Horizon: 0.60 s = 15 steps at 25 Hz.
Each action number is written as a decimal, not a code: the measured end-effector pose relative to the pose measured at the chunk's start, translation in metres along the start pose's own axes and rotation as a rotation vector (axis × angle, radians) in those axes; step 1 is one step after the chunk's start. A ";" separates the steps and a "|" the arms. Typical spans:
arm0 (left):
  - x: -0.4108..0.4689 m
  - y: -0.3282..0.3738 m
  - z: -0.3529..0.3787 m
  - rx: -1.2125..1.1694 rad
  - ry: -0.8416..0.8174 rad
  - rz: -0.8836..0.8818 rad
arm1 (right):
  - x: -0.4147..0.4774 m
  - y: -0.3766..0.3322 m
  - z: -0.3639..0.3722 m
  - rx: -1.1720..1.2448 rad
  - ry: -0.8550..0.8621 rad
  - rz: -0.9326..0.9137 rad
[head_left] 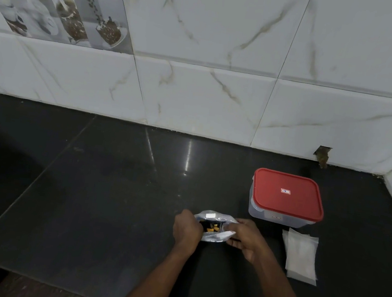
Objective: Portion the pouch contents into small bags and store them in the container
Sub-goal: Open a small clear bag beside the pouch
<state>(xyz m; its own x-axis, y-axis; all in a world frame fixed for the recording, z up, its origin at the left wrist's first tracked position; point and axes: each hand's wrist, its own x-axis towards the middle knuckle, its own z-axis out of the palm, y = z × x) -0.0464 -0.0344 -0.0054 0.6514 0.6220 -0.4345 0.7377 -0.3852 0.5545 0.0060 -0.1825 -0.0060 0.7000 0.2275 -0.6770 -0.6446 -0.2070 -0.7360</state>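
Left hand (187, 228) and right hand (245, 239) each pinched the foil pouch (209, 215) open, best kept upright; small bags (300, 255) lay at 3 o'clock.

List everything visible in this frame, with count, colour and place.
pouch: 1, silver-white, open, held just above the counter, front centre
pieces: several, yellow-orange, inside the pouch
container: 1, clear, on the counter behind and right of the pouch
lid: 1, red, on the container
small bags: a pile, count unclear, clear-white, flat on the counter right of the hands
counter: 1, black, glossy
wall tiles: several, white with veins, behind the counter; patterned ones top left
left hand: 1, grips the pouch's left edge
right hand: 1, grips the pouch's right edge
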 end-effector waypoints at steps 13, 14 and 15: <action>0.008 0.013 -0.005 -0.231 -0.025 -0.081 | 0.009 -0.003 0.011 -0.162 0.194 -0.058; 0.007 0.014 -0.005 -0.229 -0.012 -0.083 | 0.013 -0.003 0.014 -0.264 0.288 -0.079; 0.004 0.015 -0.005 -0.226 -0.003 -0.087 | 0.015 -0.003 0.017 -0.385 0.376 -0.089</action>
<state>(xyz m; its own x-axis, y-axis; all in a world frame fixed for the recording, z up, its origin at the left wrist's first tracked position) -0.0337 -0.0341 0.0040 0.5877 0.6443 -0.4895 0.7330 -0.1677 0.6593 0.0135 -0.1626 -0.0141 0.8539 -0.0813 -0.5140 -0.4679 -0.5522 -0.6900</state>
